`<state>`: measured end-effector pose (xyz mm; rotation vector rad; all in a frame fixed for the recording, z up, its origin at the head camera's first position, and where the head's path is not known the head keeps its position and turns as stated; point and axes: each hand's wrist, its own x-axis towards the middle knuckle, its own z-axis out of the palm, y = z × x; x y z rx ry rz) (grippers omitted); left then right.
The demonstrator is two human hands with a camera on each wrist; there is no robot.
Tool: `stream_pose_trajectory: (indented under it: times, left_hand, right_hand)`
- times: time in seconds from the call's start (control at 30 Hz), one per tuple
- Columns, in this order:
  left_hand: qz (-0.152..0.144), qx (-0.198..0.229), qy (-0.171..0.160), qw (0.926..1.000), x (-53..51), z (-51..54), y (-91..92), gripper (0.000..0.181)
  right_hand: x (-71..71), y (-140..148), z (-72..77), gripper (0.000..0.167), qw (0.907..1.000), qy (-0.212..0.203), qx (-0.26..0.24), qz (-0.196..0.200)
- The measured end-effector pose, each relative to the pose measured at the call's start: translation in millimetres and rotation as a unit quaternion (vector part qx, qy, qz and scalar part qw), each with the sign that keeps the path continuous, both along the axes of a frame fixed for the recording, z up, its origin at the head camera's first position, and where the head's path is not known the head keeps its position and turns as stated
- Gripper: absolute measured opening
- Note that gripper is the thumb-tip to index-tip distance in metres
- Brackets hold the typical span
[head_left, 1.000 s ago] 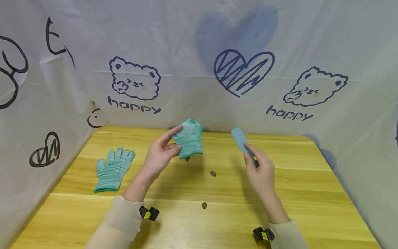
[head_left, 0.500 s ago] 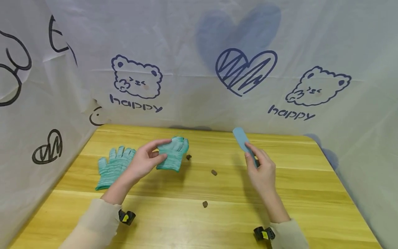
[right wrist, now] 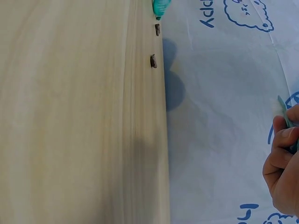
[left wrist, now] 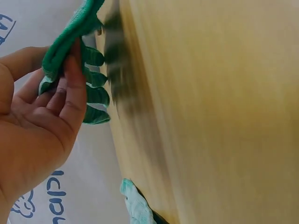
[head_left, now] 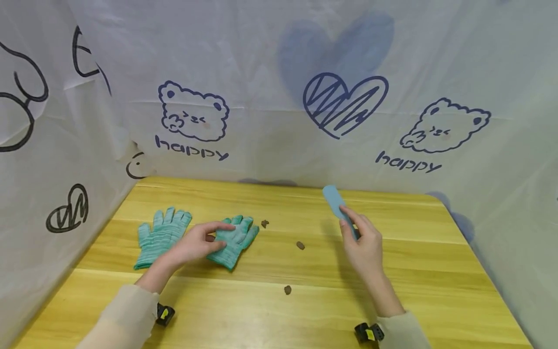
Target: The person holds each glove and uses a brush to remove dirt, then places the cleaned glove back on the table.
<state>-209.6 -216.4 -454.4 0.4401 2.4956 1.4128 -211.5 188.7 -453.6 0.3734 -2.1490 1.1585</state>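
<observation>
My left hand (head_left: 195,246) pinches a mottled green knit glove (head_left: 237,237) near its cuff, between thumb and fingers. In the left wrist view the same glove (left wrist: 70,37) hangs from the fingertips, its fingers just over the tabletop and its shadow beside it. A second matching glove (head_left: 158,241) lies flat to the left, partly behind my left wrist. On the right, my right hand (head_left: 365,249) grips a flat light-blue strip with a rounded end (head_left: 333,198), raised above the table; its lower part is hidden in the fingers.
Three small brown lumps lie on the wooden table (head_left: 418,271): one (head_left: 265,223) by the held glove's fingertips, one (head_left: 300,245) mid-table, one (head_left: 287,290) nearer the front. A white sheet with drawings (head_left: 261,135) stands behind the table and along its sides.
My left hand has carried the glove down and to the left, from near the back edge to beside the other glove. The glove's fingers have spread into view. My right hand has barely moved.
</observation>
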Motion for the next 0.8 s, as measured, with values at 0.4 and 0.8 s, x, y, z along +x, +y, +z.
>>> stream_pose_trajectory:
  times: [0.4, 0.8]
  left_hand:
    - [-0.010, -0.113, 0.000, 0.9936, 3.4, -6.7, -6.3, 0.069]
    - [-0.006, -0.203, 0.011, 0.9791, 12.7, -3.1, -4.1, 0.075]
  right_hand:
    - [0.9, -1.2, 1.9, 0.033, 1.0000, -0.001, -0.003, -0.002]
    - [1.1, -0.9, 1.2, 0.033, 1.0000, -0.009, 0.001, -0.003]
